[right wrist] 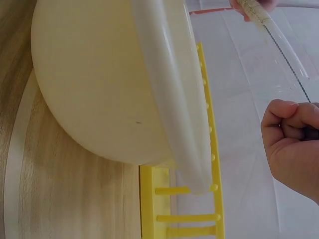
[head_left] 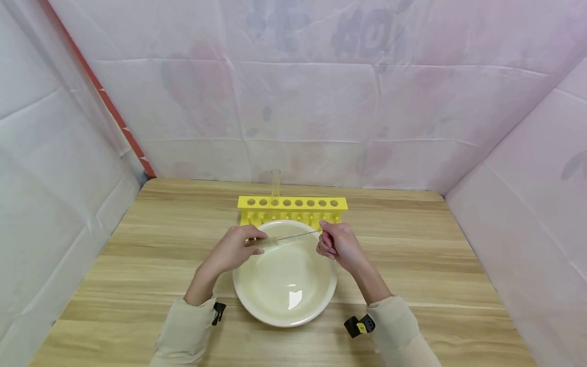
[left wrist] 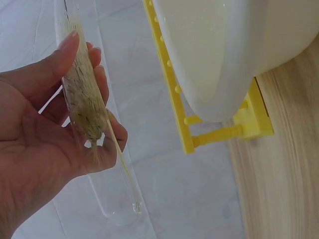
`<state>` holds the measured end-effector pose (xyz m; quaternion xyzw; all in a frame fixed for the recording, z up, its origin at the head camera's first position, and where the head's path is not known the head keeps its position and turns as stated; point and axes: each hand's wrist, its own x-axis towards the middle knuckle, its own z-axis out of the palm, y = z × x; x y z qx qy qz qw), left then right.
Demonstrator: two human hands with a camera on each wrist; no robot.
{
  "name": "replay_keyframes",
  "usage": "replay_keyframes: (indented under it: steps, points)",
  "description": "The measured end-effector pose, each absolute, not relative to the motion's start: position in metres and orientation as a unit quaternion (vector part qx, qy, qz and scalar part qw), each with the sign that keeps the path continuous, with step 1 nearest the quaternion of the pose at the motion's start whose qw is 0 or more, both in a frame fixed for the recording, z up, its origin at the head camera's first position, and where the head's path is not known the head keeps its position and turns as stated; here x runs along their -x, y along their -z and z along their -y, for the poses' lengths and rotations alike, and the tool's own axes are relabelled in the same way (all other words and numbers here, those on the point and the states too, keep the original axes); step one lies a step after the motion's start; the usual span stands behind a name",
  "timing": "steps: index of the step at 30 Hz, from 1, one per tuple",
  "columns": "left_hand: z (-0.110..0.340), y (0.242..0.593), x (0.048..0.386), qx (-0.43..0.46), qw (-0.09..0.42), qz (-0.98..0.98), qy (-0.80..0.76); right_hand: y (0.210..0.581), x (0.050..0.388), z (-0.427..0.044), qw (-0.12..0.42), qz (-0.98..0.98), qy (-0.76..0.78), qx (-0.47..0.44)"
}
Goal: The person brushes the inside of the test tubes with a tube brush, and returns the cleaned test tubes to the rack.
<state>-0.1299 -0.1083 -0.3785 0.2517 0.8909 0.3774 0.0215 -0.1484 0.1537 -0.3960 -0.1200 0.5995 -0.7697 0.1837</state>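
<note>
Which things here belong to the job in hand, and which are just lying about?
In the job:
tube, in the left grip
brush, partly inside that tube and held by the right grip
bowl, below them
likely the yellow rack and the second tube standing in it

Just about:
cloth behind the table
black wrist gear

Rack (head_left: 293, 203) yellow; basin (head_left: 279, 275) cream; table (head_left: 412, 255) tan, wood-grained; backdrop (head_left: 302, 112) white, pink-blotched; brush bristles (left wrist: 83, 92) straw-coloured, perhaps dark-flecked.

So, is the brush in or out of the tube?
In. The brush shows through the clear tube in the left hand.
</note>
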Motion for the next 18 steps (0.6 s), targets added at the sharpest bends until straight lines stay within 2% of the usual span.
replay_keyframes:
  steps: [18]
  points:
    - [0.103,0.373,0.132,-0.279,0.035,-0.875,-0.394,0.4,0.147,-0.146,0.206,-0.617,0.746,0.139]
